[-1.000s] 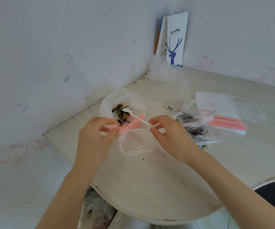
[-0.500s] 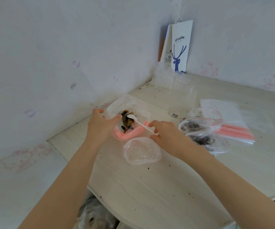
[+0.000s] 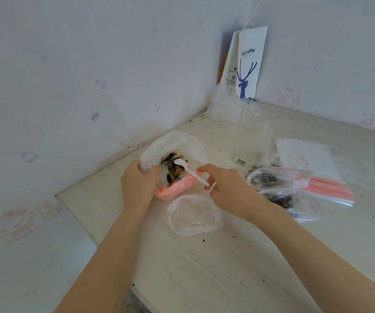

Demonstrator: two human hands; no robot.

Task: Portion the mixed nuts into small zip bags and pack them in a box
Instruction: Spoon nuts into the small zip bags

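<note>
A large clear bag with a pink zip edge (image 3: 177, 143) lies open near the wall, with mixed nuts (image 3: 173, 167) inside. My left hand (image 3: 140, 182) grips its left rim. My right hand (image 3: 224, 188) pinches the handle of a small white plastic spoon (image 3: 188, 171), whose bowl hovers over the nuts. Just in front lies a small zip bag (image 3: 193, 214), open and without nuts. To the right lie two small zip bags holding nuts (image 3: 276, 179), one nearer (image 3: 294, 205).
A stack of unused zip bags with red strips (image 3: 317, 175) lies at the right. A clear plastic box (image 3: 253, 132) stands behind the bags, and a white paper coffee bag (image 3: 248, 64) leans in the wall corner. Crumbs dot the pale table (image 3: 204, 267).
My left hand moved from the small bag up to the big bag's rim and grips it. My right hand carried the spoon forward over the nuts.
</note>
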